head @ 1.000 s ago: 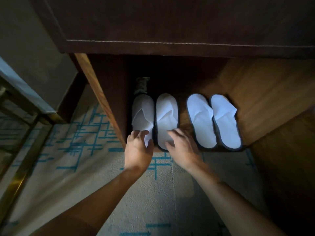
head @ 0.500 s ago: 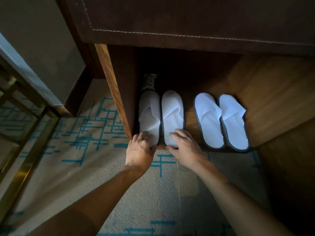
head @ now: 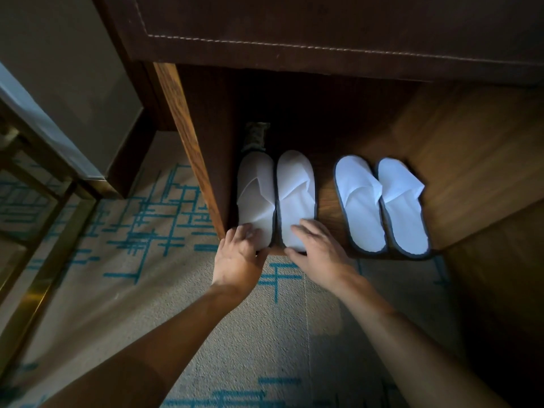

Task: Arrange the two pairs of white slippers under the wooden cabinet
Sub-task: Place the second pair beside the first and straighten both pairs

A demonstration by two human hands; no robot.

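Two pairs of white slippers with dark rims lie side by side on the wooden base under the cabinet [head: 323,39], toes pointing inward. The left pair [head: 276,192] sits tight against the cabinet's left wooden side panel [head: 185,136]. The right pair [head: 382,204] lies a gap away to the right, untouched. My left hand [head: 240,254] grips the heel of the leftmost slipper, thumb under its edge. My right hand [head: 318,251] rests on the heel of that pair's right slipper, fingers spread over it, thumb at the heel edge.
A small dark patterned object [head: 255,136] stands behind the left pair, deep in shadow. Beige carpet with teal lines [head: 147,260] covers the floor in front. A brass-framed piece of furniture [head: 44,260] stands at the left. Wooden panelling [head: 471,160] closes the right side.
The left pair has slid a little deeper under the cabinet with both hands on its heels. The view has shifted slightly left and closer. The right pair has not moved.
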